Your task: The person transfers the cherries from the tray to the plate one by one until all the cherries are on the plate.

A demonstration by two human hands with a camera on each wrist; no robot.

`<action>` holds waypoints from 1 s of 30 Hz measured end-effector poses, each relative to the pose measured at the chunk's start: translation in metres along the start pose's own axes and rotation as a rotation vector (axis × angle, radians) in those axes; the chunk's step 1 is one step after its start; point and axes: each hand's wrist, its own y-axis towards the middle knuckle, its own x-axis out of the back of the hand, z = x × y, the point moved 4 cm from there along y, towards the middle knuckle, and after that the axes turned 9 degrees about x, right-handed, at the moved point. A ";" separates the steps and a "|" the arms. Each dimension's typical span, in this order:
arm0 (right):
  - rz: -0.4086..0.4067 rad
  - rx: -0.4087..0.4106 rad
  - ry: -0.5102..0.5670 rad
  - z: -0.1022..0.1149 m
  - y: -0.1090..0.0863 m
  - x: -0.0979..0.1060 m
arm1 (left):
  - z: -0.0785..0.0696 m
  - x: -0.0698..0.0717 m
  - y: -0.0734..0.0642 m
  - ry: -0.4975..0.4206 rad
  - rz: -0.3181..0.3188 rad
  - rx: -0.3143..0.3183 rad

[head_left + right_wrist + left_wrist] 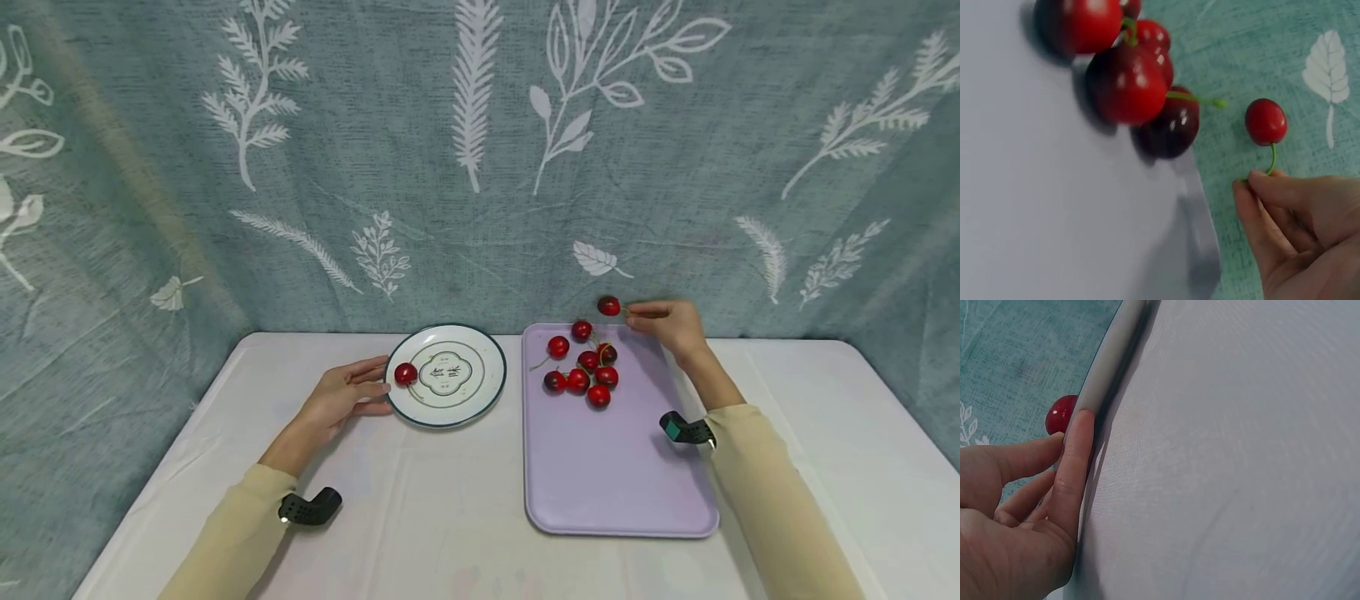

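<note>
In the head view my left hand [341,397] is at the left edge of a white plate [446,417] with a dark rim. Thumb and fingers pinch that rim, the thumb on its upper side and a finger along its outer side in the left wrist view. One red cherry [406,374] lies on the plate near the thumb. My right hand [671,325] pinches the green stem of another cherry [1266,122] between thumb and finger, above the far edge of a lilac tray [600,483]. Several cherries [578,381] lie together on the tray's far half.
A white cloth [442,500] covers the table. Behind it hangs a blue-green curtain [420,183] with white leaf patterns, close to the plate and tray. The tray stands to the right of the plate with a small gap between.
</note>
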 end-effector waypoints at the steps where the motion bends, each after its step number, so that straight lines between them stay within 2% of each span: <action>1: 0.000 -0.019 0.052 0.000 0.000 0.000 | 0.000 0.000 0.000 -0.001 -0.002 0.000; 8: -0.010 -0.095 0.292 0.005 -0.004 -0.004 | 0.003 -0.002 0.002 0.002 -0.006 -0.001; 12: -0.017 -0.138 0.375 0.015 -0.005 -0.011 | 0.002 -0.002 0.001 -0.001 0.000 -0.007; 21: 0.015 -0.116 0.333 0.042 -0.002 -0.044 | -0.002 -0.001 -0.001 -0.008 -0.006 -0.004; 30: 0.042 -0.074 0.320 0.045 -0.003 -0.065 | -0.001 -0.001 0.000 -0.004 -0.007 -0.003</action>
